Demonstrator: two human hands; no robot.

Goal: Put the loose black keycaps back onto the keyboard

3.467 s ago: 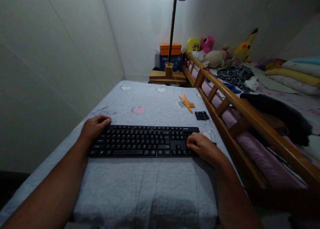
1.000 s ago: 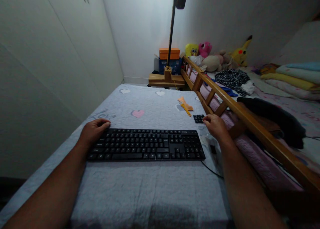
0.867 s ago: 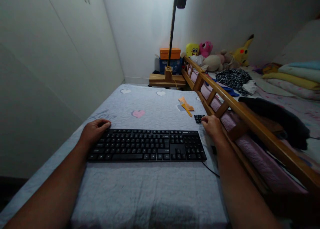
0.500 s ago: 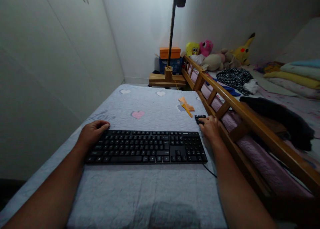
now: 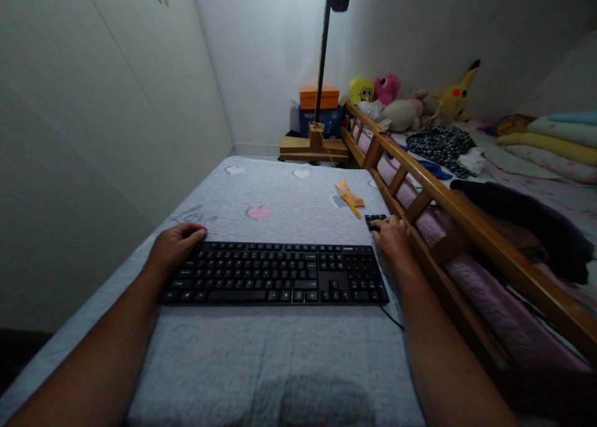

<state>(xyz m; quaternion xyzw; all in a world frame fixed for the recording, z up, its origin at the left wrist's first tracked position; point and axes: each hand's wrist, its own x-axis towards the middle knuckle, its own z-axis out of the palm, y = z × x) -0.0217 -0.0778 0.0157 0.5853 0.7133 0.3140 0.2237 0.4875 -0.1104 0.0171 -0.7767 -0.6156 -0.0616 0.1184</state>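
A black full-size keyboard (image 5: 275, 275) lies flat on the pale blue quilted cover, its cable leaving at the lower right. My left hand (image 5: 180, 243) rests at the keyboard's upper left corner, fingers together; what they hold, if anything, is hidden. Beyond the keyboard's upper right corner, my right hand (image 5: 392, 233) has its fingers closed at a small black keypad-like piece (image 5: 374, 218), partly covered by the hand. Farther back lie an orange cloth (image 5: 349, 192) and a yellow-handled brush (image 5: 351, 206), side by side.
A wooden bed rail (image 5: 433, 191) runs close along the right side, with bedding, clothes and plush toys (image 5: 401, 114) beyond it. At the back stand a pole on a wooden base (image 5: 313, 146) and an orange box (image 5: 319, 97). A pale wall or cabinet is at left.
The whole view has shifted very slightly. Both hands stay in the same places beside the keyboard and the small black piece.
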